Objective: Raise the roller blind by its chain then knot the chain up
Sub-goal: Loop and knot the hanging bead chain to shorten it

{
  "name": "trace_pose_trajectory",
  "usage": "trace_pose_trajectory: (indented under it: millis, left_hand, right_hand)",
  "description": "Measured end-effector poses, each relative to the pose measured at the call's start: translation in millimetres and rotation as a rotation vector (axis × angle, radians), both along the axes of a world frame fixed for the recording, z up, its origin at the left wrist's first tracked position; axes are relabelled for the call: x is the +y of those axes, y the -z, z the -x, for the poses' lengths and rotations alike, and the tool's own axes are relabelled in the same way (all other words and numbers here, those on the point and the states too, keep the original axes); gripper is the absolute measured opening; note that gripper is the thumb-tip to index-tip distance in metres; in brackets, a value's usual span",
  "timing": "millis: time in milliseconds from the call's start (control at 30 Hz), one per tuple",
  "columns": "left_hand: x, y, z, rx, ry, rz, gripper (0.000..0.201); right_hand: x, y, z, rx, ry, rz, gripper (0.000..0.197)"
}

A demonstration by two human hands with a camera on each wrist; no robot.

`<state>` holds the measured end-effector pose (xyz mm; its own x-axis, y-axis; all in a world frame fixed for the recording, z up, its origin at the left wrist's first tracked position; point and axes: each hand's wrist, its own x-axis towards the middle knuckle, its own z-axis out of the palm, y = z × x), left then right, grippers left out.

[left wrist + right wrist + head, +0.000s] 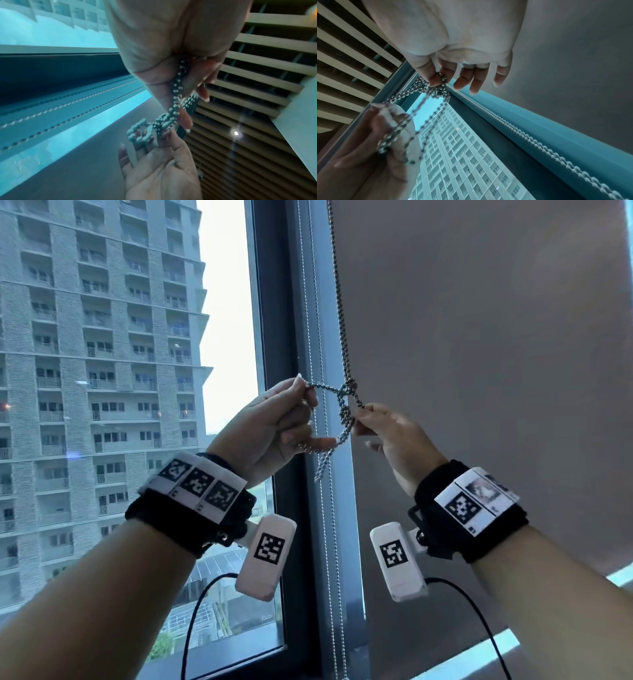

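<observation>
A metal bead chain (339, 302) hangs in front of the grey roller blind (479, 337) and is twisted into a loose knot (346, 402) at hand height. My left hand (274, 422) grips a loop of the chain, fingers curled round it (178, 83). To the right of the knot, my right hand (387, 429) pinches the chain between thumb and forefinger (436, 79), its other fingers spread. A short doubled tail (323, 463) dangles below the knot.
A second, thinner white bead chain (320, 542) runs down the grey window frame (342, 577) behind. Glass (137, 371) to the left shows a tall apartment block. A slatted ceiling (257, 81) is overhead. Black cables (191, 628) hang from the wrist cameras.
</observation>
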<state>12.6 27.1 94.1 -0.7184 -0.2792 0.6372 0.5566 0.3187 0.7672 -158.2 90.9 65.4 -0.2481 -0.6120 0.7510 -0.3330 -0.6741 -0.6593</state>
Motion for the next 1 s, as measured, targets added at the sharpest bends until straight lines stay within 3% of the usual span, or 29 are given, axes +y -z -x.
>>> trace_pose_trajectory:
  millis: [200,267,400,567,700,1000]
  left_hand:
    - [-14,8,-10,-0.255,0.030,-0.018,0.024]
    - [-19,15,-11,-0.427,-0.078,0.058,0.023]
    - [-17,22,-8,-0.664,-0.371,0.258,0.041]
    - [-16,19,-5,-0.670,-0.458,0.385,0.042]
    - [-20,41,8,-0.758,-0.455,0.490,0.039]
    - [-22,64,22,-0.704,-0.394,0.457,0.039]
  right_hand:
    - [2,-2,10,-0.017,0.037,0.014,0.026]
    - [2,-4,13,0.012,0.058,0.012,0.027]
    - [-1,-9,12,0.062,0.078,0.018,0.031]
    - [-4,-4,7,-0.001,-0.015,-0.003,0.026]
    - [-10,1,-3,-0.024,-0.110,-0.037,0.012]
    - [-20,12,-16,-0.100,-0.106,0.020,0.030]
